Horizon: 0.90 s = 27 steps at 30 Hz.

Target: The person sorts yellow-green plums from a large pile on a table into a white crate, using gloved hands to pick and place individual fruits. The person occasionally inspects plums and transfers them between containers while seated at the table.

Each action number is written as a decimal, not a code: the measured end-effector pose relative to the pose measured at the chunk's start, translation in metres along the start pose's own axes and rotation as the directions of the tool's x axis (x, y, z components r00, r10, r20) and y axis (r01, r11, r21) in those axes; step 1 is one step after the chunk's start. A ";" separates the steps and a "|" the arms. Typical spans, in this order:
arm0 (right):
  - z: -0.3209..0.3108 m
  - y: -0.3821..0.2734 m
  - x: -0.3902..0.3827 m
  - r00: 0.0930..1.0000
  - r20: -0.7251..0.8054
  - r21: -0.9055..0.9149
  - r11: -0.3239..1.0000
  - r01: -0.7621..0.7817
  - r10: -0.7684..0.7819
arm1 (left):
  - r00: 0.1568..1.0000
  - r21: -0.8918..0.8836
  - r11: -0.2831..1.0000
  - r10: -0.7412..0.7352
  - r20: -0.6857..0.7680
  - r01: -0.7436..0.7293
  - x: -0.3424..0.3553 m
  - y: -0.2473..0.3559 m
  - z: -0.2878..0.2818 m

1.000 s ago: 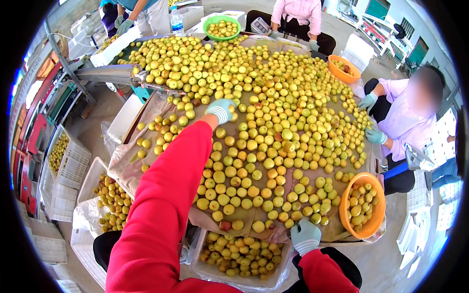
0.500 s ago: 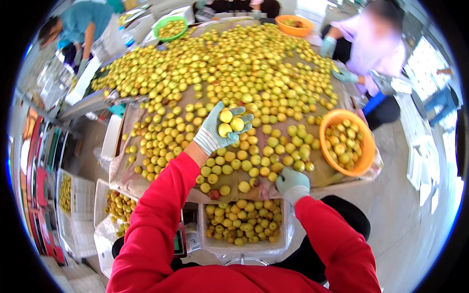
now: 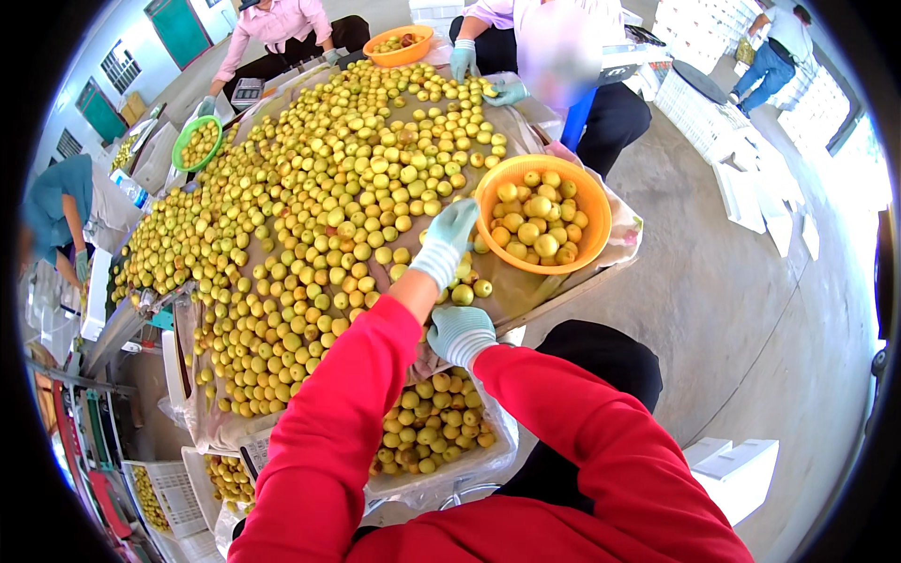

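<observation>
Many small round yellow-green fruits (image 3: 310, 239), some blotched reddish-brown, lie spread over a cloth-covered table. My left hand (image 3: 450, 232), in a pale green glove with a striped cuff, is at the left rim of an orange basket (image 3: 601, 225) holding similar fruits. Its back faces up, so what its fingers hold, if anything, is hidden. By the table's near edge, my gloved right hand (image 3: 460, 335) is closed with the fingers curled under. Below it stands a plastic-lined crate (image 3: 502, 441) of fruits, partly covered by my left sleeve.
Another orange basket (image 3: 399, 58) and a green basket (image 3: 178, 150) sit at the table's far side. Co-workers in pink (image 3: 282, 23), lilac (image 3: 563, 47) and teal (image 3: 70, 202) are around the table. White boxes (image 3: 732, 474) stand on the floor at right.
The view has swung right. My left hand has moved from over the fruits to the orange basket and turned over; the yellow fruits on its palm no longer show. My right hand has curled closed.
</observation>
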State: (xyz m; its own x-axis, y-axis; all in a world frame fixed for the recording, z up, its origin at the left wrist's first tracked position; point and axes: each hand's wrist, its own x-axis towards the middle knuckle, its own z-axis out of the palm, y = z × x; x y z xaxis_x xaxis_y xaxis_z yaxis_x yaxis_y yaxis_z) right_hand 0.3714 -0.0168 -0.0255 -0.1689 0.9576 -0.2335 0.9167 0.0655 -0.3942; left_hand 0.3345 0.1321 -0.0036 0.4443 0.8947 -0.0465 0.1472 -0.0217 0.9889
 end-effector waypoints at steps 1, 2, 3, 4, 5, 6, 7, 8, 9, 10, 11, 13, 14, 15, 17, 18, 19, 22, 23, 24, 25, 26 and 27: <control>-0.001 0.004 -0.001 0.999 0.029 0.013 1.000 -0.026 0.025 | 0.996 0.147 0.988 0.053 -0.072 -0.042 -0.015 -0.002 -0.005; -0.009 0.008 -0.003 0.997 0.057 0.026 0.998 -0.058 0.056 | 0.937 0.554 0.799 0.336 -0.092 -0.232 -0.037 0.000 -0.010; -0.016 0.005 -0.004 0.994 0.085 0.036 0.997 -0.067 0.064 | 0.917 0.703 0.673 0.392 -0.074 -0.231 -0.055 -0.001 -0.022; -0.018 0.003 -0.005 0.994 0.086 0.031 0.997 -0.066 0.063 | 0.900 0.834 0.517 0.431 -0.059 -0.193 -0.080 -0.006 -0.035; -0.018 0.001 -0.004 0.996 0.074 0.032 0.998 -0.055 0.052 | 0.931 0.896 0.436 0.357 -0.080 -0.089 -0.108 -0.016 -0.047; -0.017 -0.001 -0.003 0.997 0.068 0.031 0.999 -0.038 0.036 | 0.959 0.929 0.371 0.257 -0.115 0.012 -0.135 -0.030 -0.058; -0.013 -0.001 -0.002 0.998 0.063 0.027 0.999 -0.028 0.026 | 0.979 0.940 0.330 0.146 -0.142 0.087 -0.162 -0.036 -0.060; -0.007 0.001 -0.002 1.000 0.011 0.026 1.000 0.003 -0.003 | 0.987 0.959 0.253 0.058 -0.150 0.131 -0.186 -0.044 -0.060; -0.004 -0.003 -0.001 1.000 -0.011 0.046 0.999 0.000 0.000 | 0.984 0.969 0.169 -0.037 -0.174 0.178 -0.209 -0.048 -0.062; -0.004 -0.002 0.001 1.000 0.010 0.014 1.000 -0.013 0.013 | 0.981 0.966 0.182 -0.092 -0.170 0.185 -0.227 -0.052 -0.065; -0.005 -0.002 0.002 0.999 0.038 -0.015 1.000 -0.018 0.019 | 0.988 0.969 0.196 -0.020 -0.152 0.153 -0.242 -0.056 -0.071; 0.005 0.004 0.003 0.998 -0.046 -0.030 0.999 -0.037 0.035 | 0.989 0.974 0.192 0.062 -0.137 0.123 -0.253 -0.052 -0.084; 0.002 0.002 0.001 0.998 -0.042 -0.028 0.999 -0.037 0.036 | 0.981 0.971 0.185 0.100 -0.169 0.148 -0.255 -0.057 -0.094; -0.004 -0.002 0.000 0.998 -0.045 -0.029 0.999 -0.046 0.045 | 0.976 0.967 0.151 0.043 -0.214 0.206 -0.253 -0.061 -0.108; -0.003 -0.002 0.001 0.996 -0.018 -0.058 0.995 -0.087 0.086 | 0.982 0.976 0.117 0.029 -0.189 0.184 -0.247 -0.057 -0.135; -0.001 -0.003 0.001 0.997 -0.014 -0.074 0.994 -0.077 0.076 | 0.981 0.975 0.115 0.012 -0.192 0.189 -0.247 -0.059 -0.149; 0.001 -0.005 0.002 0.998 -0.014 -0.086 0.994 -0.063 0.062 | 0.982 0.975 0.113 -0.004 -0.190 0.189 -0.248 -0.064 -0.164; 0.004 -0.005 0.003 0.998 -0.030 -0.117 0.992 -0.055 0.052 | 0.978 0.978 0.037 -0.049 -0.205 0.206 -0.237 -0.069 -0.206; 0.005 -0.007 0.002 0.998 -0.030 -0.124 0.991 -0.050 0.046 | 0.967 0.967 0.026 -0.054 -0.250 0.252 -0.236 -0.078 -0.226; 0.004 -0.005 0.001 0.998 -0.037 -0.123 0.991 -0.058 0.054 | 0.954 0.957 0.024 -0.093 -0.286 0.290 -0.231 -0.073 -0.239; 0.003 -0.003 0.001 0.997 -0.043 -0.123 0.990 -0.067 0.062 | 0.938 0.945 0.020 -0.131 -0.321 0.326 -0.227 -0.067 -0.251; 0.008 -0.001 0.003 0.998 -0.054 -0.123 0.991 -0.050 0.044 | 0.928 0.935 0.029 -0.139 -0.346 0.353 -0.230 -0.072 -0.266; 0.009 -0.001 0.004 0.998 -0.054 -0.126 0.991 -0.048 0.041 | 0.913 0.919 0.037 -0.133 -0.385 0.392 -0.231 -0.075 -0.277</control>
State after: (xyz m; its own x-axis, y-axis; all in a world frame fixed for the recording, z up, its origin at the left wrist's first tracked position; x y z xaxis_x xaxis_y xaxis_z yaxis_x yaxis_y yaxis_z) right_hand 0.3667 -0.0160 -0.0341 -0.1112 0.9732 -0.2015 0.9619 0.0544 -0.2678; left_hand -0.0236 0.0508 -0.0280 0.0465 0.9917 -0.1196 0.9919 -0.0599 -0.1118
